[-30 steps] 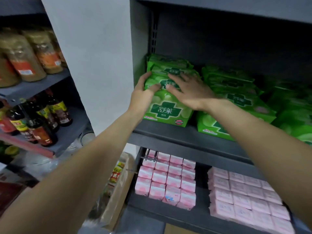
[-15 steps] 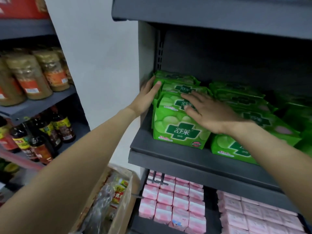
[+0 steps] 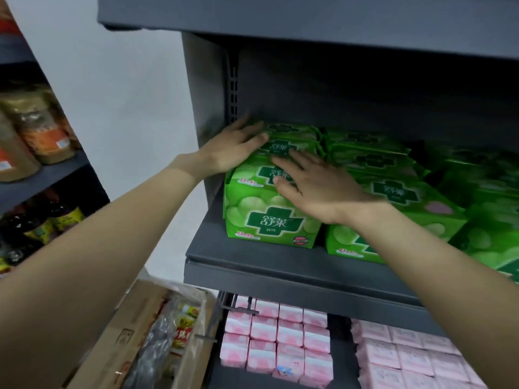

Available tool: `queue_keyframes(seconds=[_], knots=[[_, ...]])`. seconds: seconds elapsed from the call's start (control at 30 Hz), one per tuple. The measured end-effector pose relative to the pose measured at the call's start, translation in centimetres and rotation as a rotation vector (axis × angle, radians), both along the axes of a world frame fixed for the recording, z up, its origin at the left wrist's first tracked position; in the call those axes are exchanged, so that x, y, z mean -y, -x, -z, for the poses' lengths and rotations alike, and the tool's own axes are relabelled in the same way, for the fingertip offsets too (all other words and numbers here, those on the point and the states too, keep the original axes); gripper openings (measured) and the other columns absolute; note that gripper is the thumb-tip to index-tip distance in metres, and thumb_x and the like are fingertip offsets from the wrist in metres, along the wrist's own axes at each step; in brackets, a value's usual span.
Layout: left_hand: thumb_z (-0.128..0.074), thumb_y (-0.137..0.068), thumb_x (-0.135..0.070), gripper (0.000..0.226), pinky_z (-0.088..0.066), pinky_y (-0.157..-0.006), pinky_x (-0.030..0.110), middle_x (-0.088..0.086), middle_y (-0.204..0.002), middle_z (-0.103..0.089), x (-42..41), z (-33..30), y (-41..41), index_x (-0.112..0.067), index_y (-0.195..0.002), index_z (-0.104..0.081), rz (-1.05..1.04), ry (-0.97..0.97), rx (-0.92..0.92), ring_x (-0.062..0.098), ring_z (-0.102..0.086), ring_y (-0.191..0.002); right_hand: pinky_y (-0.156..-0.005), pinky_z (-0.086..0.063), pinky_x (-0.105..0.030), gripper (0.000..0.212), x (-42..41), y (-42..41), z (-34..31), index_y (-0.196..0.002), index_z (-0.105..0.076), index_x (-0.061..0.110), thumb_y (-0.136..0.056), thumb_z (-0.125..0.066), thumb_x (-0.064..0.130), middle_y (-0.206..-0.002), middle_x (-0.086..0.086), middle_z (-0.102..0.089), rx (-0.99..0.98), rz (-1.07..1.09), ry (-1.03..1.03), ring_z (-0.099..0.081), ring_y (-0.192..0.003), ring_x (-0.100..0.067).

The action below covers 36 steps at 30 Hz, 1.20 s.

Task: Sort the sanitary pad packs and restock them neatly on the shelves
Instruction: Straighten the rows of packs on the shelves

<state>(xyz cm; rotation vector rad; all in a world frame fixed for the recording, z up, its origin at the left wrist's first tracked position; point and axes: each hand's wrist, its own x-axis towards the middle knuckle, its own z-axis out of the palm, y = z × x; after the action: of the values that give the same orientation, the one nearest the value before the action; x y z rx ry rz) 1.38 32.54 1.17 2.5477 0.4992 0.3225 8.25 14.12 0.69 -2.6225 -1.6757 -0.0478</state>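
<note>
Green sanitary pad packs stand in rows on the dark grey shelf (image 3: 252, 262). The front pack of the leftmost row (image 3: 269, 217) stands upright at the shelf's left end. My left hand (image 3: 233, 147) lies flat with straight fingers against the left side and top of that row. My right hand (image 3: 311, 183) presses flat on top of the front packs, fingers spread. A second row of green packs (image 3: 398, 192) sits to the right, partly hidden by my right forearm. Pink pad packs (image 3: 280, 338) fill the shelf below.
An open cardboard box (image 3: 134, 341) with snack bags stands on the floor at lower left. A neighbouring shelf at far left holds jars (image 3: 42, 130) and sauce bottles (image 3: 61, 217). An upper shelf board (image 3: 309, 15) hangs over the green packs.
The camera has moved closer. My left hand slid back along the left row's side and top; my right hand stays flat on the front packs. The row looks straighter.
</note>
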Motion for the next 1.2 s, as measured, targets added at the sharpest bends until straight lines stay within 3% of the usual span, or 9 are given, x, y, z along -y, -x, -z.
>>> queue_keyframes(seconds=[0.17,0.33,0.47,0.57,0.67,0.73,0.83,0.93,1.2], knots=[[-0.025,-0.100,-0.046,0.060,0.006,-0.114,0.024,-0.007,-0.160,0.001,1.4,0.2,1.0,-0.022,-0.153,-0.008,0.097,-0.112,-0.172,0.006,0.007,-0.145,-0.117,-0.005,-0.038,0.057,-0.1,0.0,-0.1,-0.152,-0.006,0.032,-0.099,-0.012,0.053,-0.161,-0.003,-0.006,0.054,0.026,0.029,-0.004,-0.147,-0.020],[-0.027,-0.102,-0.043,0.061,0.007,-0.111,0.021,-0.008,-0.160,0.004,2.7,0.5,0.2,-0.020,-0.153,-0.004,0.122,-0.079,-0.247,0.005,0.011,-0.144,-0.117,-0.005,-0.037,0.068,0.7,0.3,-0.3,-0.153,-0.011,0.021,-0.096,-0.012,0.060,-0.161,-0.003,-0.008,0.058,0.096,0.008,-0.004,-0.147,-0.016],[-0.026,-0.102,-0.044,0.055,0.005,-0.115,0.027,-0.005,-0.160,-0.002,2.9,-0.1,0.5,-0.027,-0.152,-0.010,0.117,-0.283,-0.281,0.011,0.005,-0.147,-0.113,-0.020,-0.036,0.077,4.3,0.5,0.0,-0.145,-0.036,0.015,-0.093,-0.014,0.066,-0.151,-0.005,-0.037,0.155,0.115,-0.267,-0.029,-0.140,-0.023],[-0.023,-0.096,-0.060,0.057,-0.002,-0.118,0.034,-0.006,-0.159,-0.017,4.9,-0.9,1.7,-0.036,-0.148,-0.023,0.125,-0.478,-0.131,0.015,-0.009,-0.147,-0.107,-0.032,-0.046,0.077,9.8,-0.2,1.6,-0.136,-0.048,0.009,-0.088,-0.033,0.067,-0.137,-0.012,-0.051,0.247,0.111,-0.409,-0.044,-0.127,-0.034],[-0.023,-0.067,-0.092,0.098,-0.002,-0.119,0.038,-0.009,-0.160,-0.006,8.0,-0.8,3.1,-0.042,-0.149,-0.010,0.176,-0.462,-0.256,0.018,-0.005,-0.147,-0.110,-0.019,-0.064,0.099,14.3,-1.7,3.4,-0.147,-0.028,0.020,-0.068,-0.069,0.063,-0.147,-0.016,-0.037,0.266,0.104,-0.196,-0.031,-0.134,-0.045],[-0.031,-0.063,-0.088,0.102,-0.002,-0.118,0.041,-0.008,-0.160,0.000,9.0,0.5,3.8,-0.042,-0.150,-0.001,0.195,-0.549,-0.287,0.021,-0.001,-0.148,-0.107,-0.022,-0.065,0.104,14.5,-2.3,3.9,-0.146,-0.028,0.025,-0.061,-0.082,0.047,-0.146,-0.014,-0.038,0.287,0.104,-0.163,-0.034,-0.132,-0.045],[-0.049,-0.078,-0.072,0.089,-0.007,-0.118,0.042,-0.007,-0.160,-0.006,8.0,1.5,4.2,-0.044,-0.148,-0.002,0.201,-0.576,-0.184,0.020,-0.004,-0.148,-0.099,-0.034,-0.060,0.086,12.0,-1.7,4.2,-0.138,-0.041,0.025,-0.064,-0.083,0.034,-0.140,-0.012,-0.048,0.325,0.128,-0.269,-0.046,-0.124,-0.042],[-0.058,-0.082,-0.061,0.085,-0.010,-0.118,0.042,-0.008,-0.159,-0.012,7.2,1.7,4.0,-0.042,-0.149,-0.009,0.227,-0.557,-0.154,0.020,-0.009,-0.147,-0.095,-0.037,-0.058,0.078,9.8,-1.3,4.7,-0.132,-0.049,0.024,-0.063,-0.083,0.035,-0.134,-0.012,-0.054,0.343,0.153,-0.330,-0.051,-0.120,-0.041],[-0.064,-0.082,-0.052,0.083,-0.009,-0.118,0.044,-0.005,-0.159,-0.016,7.5,2.1,3.1,-0.036,-0.149,-0.017,0.144,-0.579,-0.124,0.022,-0.013,-0.146,-0.101,-0.027,-0.062,0.077,9.6,-2.6,5.3,-0.135,-0.046,0.022,-0.068,-0.079,0.041,-0.137,-0.012,-0.049,0.347,0.101,-0.348,-0.040,-0.128,-0.042]])
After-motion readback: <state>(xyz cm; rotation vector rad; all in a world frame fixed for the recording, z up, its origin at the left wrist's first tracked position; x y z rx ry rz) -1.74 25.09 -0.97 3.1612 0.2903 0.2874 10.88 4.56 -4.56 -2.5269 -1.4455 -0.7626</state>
